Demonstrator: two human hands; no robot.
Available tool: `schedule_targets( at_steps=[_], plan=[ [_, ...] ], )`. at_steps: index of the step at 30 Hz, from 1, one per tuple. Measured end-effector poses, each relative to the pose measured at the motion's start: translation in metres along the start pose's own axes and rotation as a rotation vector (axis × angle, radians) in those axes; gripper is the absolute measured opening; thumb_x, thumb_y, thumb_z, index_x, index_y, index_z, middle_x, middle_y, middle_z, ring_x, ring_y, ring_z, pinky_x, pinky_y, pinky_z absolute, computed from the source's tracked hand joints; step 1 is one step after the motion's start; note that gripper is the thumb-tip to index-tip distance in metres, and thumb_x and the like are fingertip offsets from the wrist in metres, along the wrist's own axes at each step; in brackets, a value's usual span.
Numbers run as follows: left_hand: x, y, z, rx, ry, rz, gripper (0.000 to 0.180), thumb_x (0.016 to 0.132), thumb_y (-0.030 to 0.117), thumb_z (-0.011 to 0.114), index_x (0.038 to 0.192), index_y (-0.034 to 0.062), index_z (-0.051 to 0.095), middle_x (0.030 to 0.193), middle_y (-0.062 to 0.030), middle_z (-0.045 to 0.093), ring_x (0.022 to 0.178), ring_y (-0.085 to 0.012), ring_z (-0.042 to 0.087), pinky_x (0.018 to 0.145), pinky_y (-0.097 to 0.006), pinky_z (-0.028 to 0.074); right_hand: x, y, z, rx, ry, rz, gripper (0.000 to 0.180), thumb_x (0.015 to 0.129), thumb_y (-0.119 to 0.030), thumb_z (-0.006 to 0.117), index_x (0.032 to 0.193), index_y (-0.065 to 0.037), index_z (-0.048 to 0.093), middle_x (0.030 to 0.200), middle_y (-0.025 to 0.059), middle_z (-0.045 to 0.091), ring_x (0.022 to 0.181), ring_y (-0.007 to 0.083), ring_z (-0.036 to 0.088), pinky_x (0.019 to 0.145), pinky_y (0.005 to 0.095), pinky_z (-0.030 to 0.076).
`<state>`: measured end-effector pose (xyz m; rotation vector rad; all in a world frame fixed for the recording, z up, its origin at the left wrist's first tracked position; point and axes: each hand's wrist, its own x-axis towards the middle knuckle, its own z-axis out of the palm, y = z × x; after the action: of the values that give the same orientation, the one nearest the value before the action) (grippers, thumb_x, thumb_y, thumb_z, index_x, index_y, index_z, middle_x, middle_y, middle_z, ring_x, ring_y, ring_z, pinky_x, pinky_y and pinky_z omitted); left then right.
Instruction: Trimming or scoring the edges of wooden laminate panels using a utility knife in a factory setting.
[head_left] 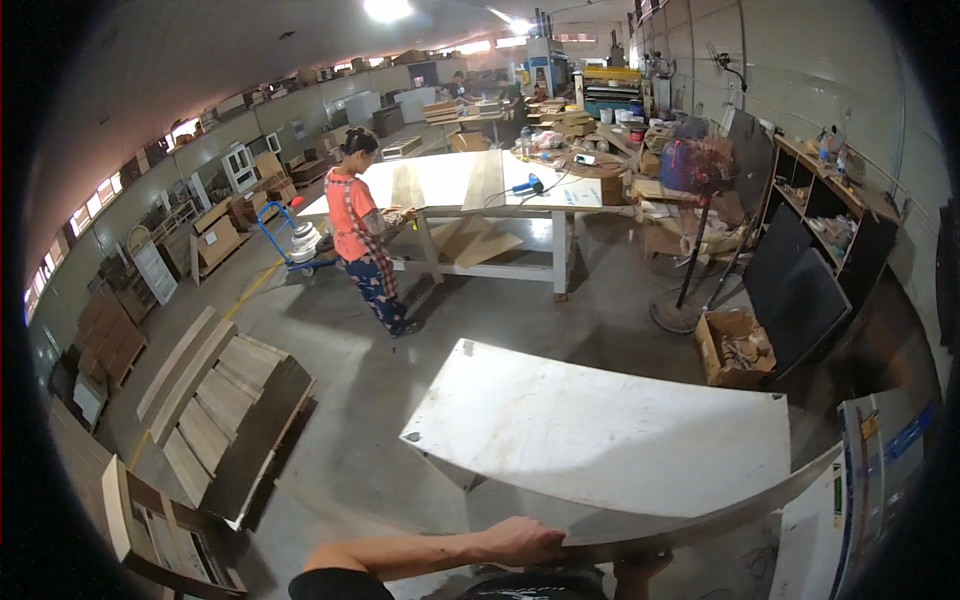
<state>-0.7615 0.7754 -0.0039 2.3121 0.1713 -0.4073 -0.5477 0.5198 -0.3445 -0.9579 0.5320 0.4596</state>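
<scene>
Concrete floor [350, 440] spreads through the long workshop, and we stand at its near end behind a white surface [600, 430], which we take as our landmark. Just on our side of that surface we carry a long thin panel [700, 525], seen edge-on, curving from our hands up toward the right; it seems held flat and low so that its length can balance between two grips. Our left hand [520, 540] is clamped over the panel's near edge, fingers curled on top. Our right hand [640, 565] sits beneath the panel, mostly hidden by it, so we cannot tell whether it is clamped or merely propping. To the left of the white surface, wooden boards [230, 410] lie stacked on the floor, probably kept flat there to stay straight. Beyond the surface stands a second, larger worktable [480, 190] with a blue power tool [528, 185] on it, and a person in an orange top [362, 235] works at its left end. To the right of the white surface are a cardboard box of scraps [735, 348], a standing fan [690, 200] and dark sheets [795, 290] leaning against shelving. The white surface itself lies directly ahead of the panel, and the box and fan narrow the way on the right.
</scene>
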Motion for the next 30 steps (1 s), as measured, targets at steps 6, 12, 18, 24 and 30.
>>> schedule_targets(
  at_steps=[6, 12, 18, 24, 30],
  plan=[
    [-0.159, -0.019, 0.016, -0.03, 0.42, -0.157, 0.039, 0.093, 0.046, 0.066, 0.12, 0.0184, 0.067, 0.092, -0.0147, 0.073, 0.084, -0.0375, 0.07, 0.073, -0.049, 0.056, -0.045, 0.059, 0.08, -0.274, -0.47, -0.556, 0.066, 0.095, -0.064, 0.051, 0.142, -0.018, 0.053, 0.114, 0.0033, 0.066, 0.099, 0.023, 0.067, 0.088, 0.0407, 0.054],
    [-0.261, -0.03, 0.064, 0.009, 0.998, -0.284, 0.04, 0.085, 0.025, 0.077, 0.124, 0.0192, 0.069, 0.092, -0.0113, 0.074, 0.077, -0.0328, 0.07, 0.068, -0.041, 0.057, -0.263, 0.076, 0.299, 0.291, -1.142, 0.252, 0.06, 0.104, -0.045, 0.046, 0.152, -0.009, 0.042, 0.111, 0.0134, 0.064, 0.095, 0.0267, 0.066, 0.086, 0.0402, 0.057],
    [-0.345, -0.087, 0.125, -0.554, 1.834, -0.604, 0.009, 0.087, 0.008, 0.073, 0.092, 0.0003, 0.072, 0.076, -0.0097, 0.072, 0.067, -0.0151, 0.065, 0.063, -0.032, 0.052, -0.422, 0.175, 0.393, 0.064, -1.372, 0.524, 0.062, 0.09, -0.035, 0.057, 0.142, -0.001, 0.054, 0.132, 0.0134, 0.063, 0.12, 0.0222, 0.057, 0.088, 0.0291, 0.047],
    [-0.428, -0.142, 0.108, -0.545, 2.519, -0.513, 0.01, 0.093, 0.003, 0.072, 0.101, 0.0013, 0.067, 0.085, 0.0007, 0.067, 0.077, -0.0074, 0.059, 0.069, -0.026, 0.05, -0.482, 0.292, 0.418, -0.568, -1.405, 0.263, 0.055, 0.087, -0.034, 0.059, 0.134, -0.005, 0.062, 0.132, 0.0086, 0.066, 0.123, 0.0205, 0.06, 0.101, 0.0346, 0.038],
    [-0.612, -0.306, 0.192, 0.591, 1.781, -0.604, 0.03, 0.104, 0.021, 0.04, 0.128, 0.0128, 0.056, 0.114, -0.0068, 0.065, 0.129, -0.0247, 0.055, 0.107, -0.055, 0.046, -0.423, 0.446, 0.426, -0.993, -1.251, 0.154, 0.03, 0.09, -0.018, 0.067, 0.117, -0.005, 0.069, 0.103, 0.0066, 0.07, 0.094, 0.0133, 0.063, 0.083, 0.032, 0.05]
  ],
)
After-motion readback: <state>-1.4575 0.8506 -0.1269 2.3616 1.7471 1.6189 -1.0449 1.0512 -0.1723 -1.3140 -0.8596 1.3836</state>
